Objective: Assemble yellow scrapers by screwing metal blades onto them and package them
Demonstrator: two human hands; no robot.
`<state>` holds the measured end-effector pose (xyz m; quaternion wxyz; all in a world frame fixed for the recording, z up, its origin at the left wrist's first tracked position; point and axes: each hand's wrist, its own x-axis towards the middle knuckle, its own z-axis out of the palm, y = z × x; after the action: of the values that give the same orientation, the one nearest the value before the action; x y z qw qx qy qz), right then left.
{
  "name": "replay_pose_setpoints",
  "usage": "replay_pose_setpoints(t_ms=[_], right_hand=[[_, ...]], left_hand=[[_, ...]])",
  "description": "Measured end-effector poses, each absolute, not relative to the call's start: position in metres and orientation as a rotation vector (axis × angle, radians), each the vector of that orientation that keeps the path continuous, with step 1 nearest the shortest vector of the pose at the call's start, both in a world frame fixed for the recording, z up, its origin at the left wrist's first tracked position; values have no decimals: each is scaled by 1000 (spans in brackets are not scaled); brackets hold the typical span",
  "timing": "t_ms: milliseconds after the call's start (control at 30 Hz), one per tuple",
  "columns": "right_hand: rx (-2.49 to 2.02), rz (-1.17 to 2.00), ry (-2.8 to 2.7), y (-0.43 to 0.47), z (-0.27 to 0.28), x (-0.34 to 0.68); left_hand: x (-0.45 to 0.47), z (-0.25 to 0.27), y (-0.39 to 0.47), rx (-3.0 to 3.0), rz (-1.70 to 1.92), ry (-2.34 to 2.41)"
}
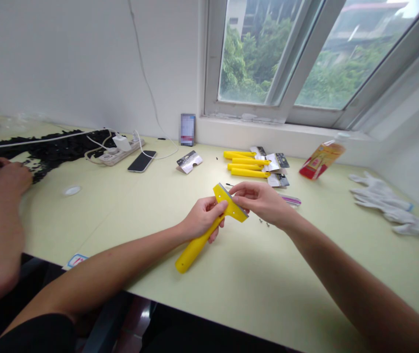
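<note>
My left hand (201, 219) is closed around the neck of a yellow scraper (196, 249), thumb flat on its wide head. The handle slants down to the left above the table, and a metal blade (244, 214) runs along the head's far edge. Thumb and fingers of my right hand (263, 202) are pinched at that blade edge; the fingertips are partly hidden. Small screws (267, 224) lie below my right hand. Past it, a clear item with purple stripes (291, 200) is partly covered by my wrist. Several yellow scraper handles (248, 167) with card sleeves lie behind.
A bottle of red and amber liquid (322, 159) and white gloves (382, 201) are on the right. Left of centre are a loose card (189, 161), a phone (142, 161), and a power strip (121, 153). Another person's hands (5, 176) work by a black pile (65, 149).
</note>
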<state>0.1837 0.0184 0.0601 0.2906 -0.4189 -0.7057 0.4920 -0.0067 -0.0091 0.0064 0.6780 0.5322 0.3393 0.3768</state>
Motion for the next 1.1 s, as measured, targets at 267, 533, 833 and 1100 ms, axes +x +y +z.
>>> replay_pose_setpoints(t_ms=[267,533,833,1100], right_hand=[[-1108,1302,-1871,18,63,185],[-1135,1263,-1862,14,66,185],[-1096,1250,-1877,15,60,184],[-1389,773,-2289,45,47,210]], left_hand=[[-8,11,-12,1251,851,742],[-9,11,-10,1234,849,709],[-10,13,-9,1127,835,652],[-22,9,12,1106,1008,838]])
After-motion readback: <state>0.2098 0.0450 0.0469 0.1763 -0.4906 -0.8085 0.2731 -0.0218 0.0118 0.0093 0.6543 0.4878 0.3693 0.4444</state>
